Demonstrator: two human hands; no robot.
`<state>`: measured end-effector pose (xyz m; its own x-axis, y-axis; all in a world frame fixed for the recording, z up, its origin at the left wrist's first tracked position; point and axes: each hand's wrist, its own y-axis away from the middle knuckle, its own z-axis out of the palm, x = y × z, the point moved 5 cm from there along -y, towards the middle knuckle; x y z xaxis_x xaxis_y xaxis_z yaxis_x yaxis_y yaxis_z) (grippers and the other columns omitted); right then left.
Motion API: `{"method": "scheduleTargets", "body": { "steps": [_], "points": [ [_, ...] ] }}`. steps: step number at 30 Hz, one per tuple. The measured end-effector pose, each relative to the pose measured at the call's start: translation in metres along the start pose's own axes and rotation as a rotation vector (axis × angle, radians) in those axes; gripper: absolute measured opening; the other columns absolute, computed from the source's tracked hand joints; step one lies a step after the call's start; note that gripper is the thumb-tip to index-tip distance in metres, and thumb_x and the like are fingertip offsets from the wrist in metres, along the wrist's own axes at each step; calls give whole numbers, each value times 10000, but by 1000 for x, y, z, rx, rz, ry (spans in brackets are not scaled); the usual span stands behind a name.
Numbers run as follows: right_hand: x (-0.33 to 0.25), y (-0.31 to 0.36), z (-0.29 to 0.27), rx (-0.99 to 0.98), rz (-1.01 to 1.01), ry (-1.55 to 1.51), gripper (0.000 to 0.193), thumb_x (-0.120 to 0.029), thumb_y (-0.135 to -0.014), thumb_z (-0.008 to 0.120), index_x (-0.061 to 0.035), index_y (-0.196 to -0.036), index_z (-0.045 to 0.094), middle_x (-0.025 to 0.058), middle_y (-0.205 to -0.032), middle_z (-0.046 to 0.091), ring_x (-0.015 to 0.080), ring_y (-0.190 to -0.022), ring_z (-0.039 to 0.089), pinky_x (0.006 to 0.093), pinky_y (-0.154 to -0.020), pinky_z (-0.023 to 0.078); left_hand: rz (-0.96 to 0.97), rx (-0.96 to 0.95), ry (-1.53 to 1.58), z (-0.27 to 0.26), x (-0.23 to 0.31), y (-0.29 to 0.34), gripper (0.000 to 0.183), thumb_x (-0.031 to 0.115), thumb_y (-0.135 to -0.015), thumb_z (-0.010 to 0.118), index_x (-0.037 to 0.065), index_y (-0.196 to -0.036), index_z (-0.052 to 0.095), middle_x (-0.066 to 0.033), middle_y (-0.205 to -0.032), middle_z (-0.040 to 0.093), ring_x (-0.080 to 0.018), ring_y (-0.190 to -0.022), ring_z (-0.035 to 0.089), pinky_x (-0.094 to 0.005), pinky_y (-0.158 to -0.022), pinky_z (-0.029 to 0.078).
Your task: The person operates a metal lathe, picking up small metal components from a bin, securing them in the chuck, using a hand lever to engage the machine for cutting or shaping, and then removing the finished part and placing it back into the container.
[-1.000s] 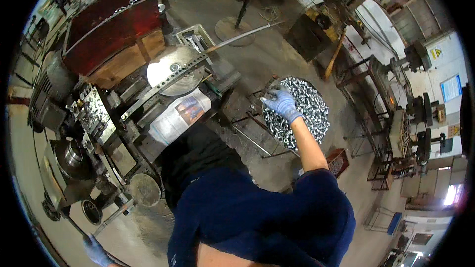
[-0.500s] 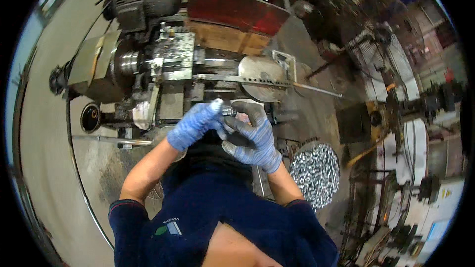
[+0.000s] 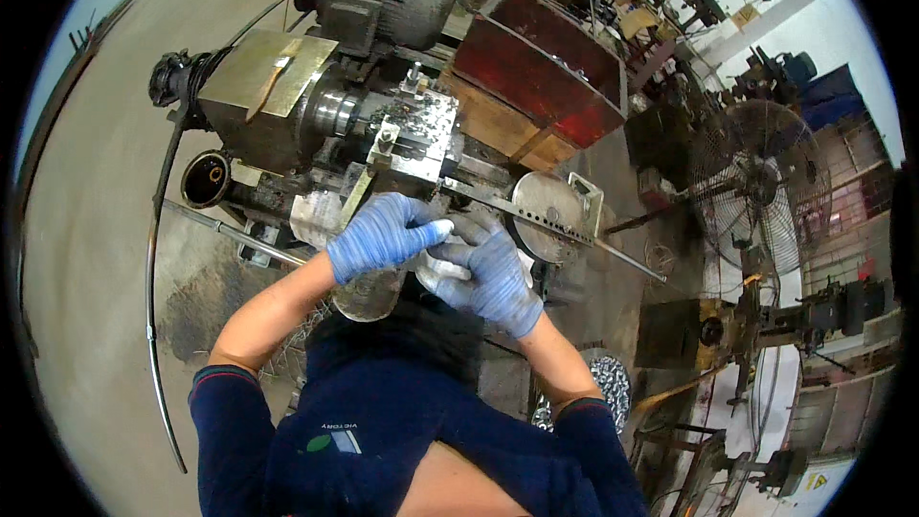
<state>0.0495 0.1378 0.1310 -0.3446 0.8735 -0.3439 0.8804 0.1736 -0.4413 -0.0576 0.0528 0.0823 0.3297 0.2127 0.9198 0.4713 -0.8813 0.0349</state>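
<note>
My left hand (image 3: 381, 236) and my right hand (image 3: 496, 278), both in blue-grey knitted gloves with pale fingertips, meet in front of my body. The left fingers are closed, with thumb and fingertips pressed toward the right hand. My right hand's fingers are curled in against the left fingertips. Whatever lies between them is covered by the gloves. Just beyond the hands stands a small lathe-like machine with a shiny round chuck (image 3: 335, 113) and a metal slide (image 3: 421, 134) strewn with chips. A perforated metal bar (image 3: 517, 212) runs rightward from the slide.
An electric motor (image 3: 388, 8) sits behind the machine, and a brush (image 3: 272, 82) lies on its housing. A red metal bin (image 3: 536, 77) stands beyond. A tub of shiny metal parts (image 3: 610, 388) is near my right elbow. A large fan (image 3: 759, 182) stands at right.
My view has turned, shifting the machine right and the tub lower. A small shiny metal cylinder showed between my hands earlier; now my fingers, drawn closer together, hide that spot.
</note>
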Motion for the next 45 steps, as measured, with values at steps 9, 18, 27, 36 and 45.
{"method": "scheduleTargets", "body": {
  "steps": [9,18,27,36,45],
  "points": [
    [29,-113,43,-198,116,245,350,-450,-713,652,-125,-828,716,115,-971,628,314,-1003,523,410,-878,426,-78,539,-332,-166,-29,120,449,386,-856,543,-21,-1037,605,-158,-840,644,-210,-799,625,-359,-734,479],
    [81,-176,124,-457,201,484,576,-607,-716,547,-68,-852,698,170,-875,642,316,-930,571,392,-854,431,-762,858,-693,-215,-208,351,414,436,-848,547,35,-924,617,-157,-685,611,-294,-657,610,-399,-614,464],
    [93,-179,131,-429,214,259,498,-535,-691,634,-84,-894,690,179,-888,645,324,-888,600,389,-822,453,-806,917,-289,-190,-212,341,407,426,-830,590,22,-789,552,-102,-578,544,-197,-499,552,-339,-502,438],
    [65,-198,123,-580,272,270,597,-576,-633,671,-51,-917,662,187,-869,653,328,-842,629,386,-766,486,-1076,812,-739,-173,-187,360,353,398,-803,568,52,-861,603,-179,-794,622,-363,-781,592,-451,-697,450],
    [72,-196,134,-551,320,336,538,-570,-662,654,-33,-634,661,160,-680,630,299,-673,619,373,-685,493,-701,771,-1612,-299,-262,419,27,116,-772,533,104,-762,555,-121,-639,580,-316,-569,570,-444,-531,422]
  ]
}}
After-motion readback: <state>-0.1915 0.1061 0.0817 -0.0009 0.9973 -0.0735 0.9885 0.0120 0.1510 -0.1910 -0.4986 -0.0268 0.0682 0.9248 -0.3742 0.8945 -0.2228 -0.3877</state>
